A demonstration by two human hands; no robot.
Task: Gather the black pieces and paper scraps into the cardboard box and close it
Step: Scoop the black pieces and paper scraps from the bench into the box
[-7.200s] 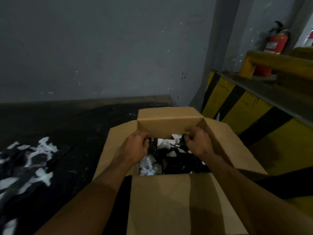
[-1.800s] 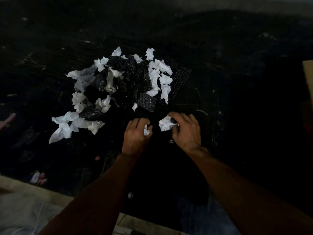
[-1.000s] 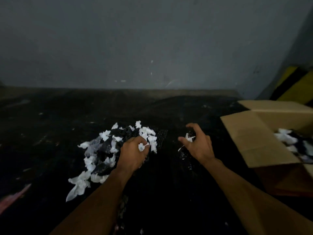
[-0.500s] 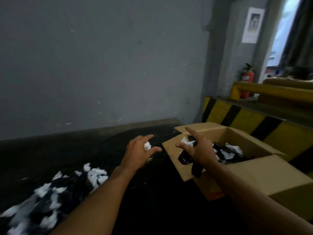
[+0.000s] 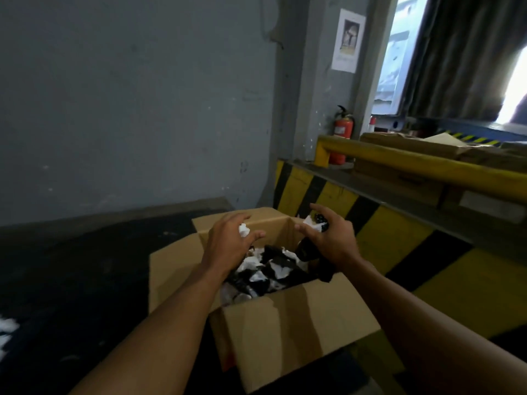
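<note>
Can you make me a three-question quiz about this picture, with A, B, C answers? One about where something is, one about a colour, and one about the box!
1. Where is the red fire extinguisher?
A. Inside the box
B. Against the grey wall behind the yellow rail
C. In a hand

2. What colour is the small crumpled paper scrap in the left hand?
A. White
B. Green
C. Blue

3. How is the brown cardboard box?
A. Taped shut
B. Flattened
C. Open, flaps up

Answers:
1 B: it stands by the wall past the rail.
2 A: the scrap at the fingers is white.
3 C: black and white scraps show inside.
</note>
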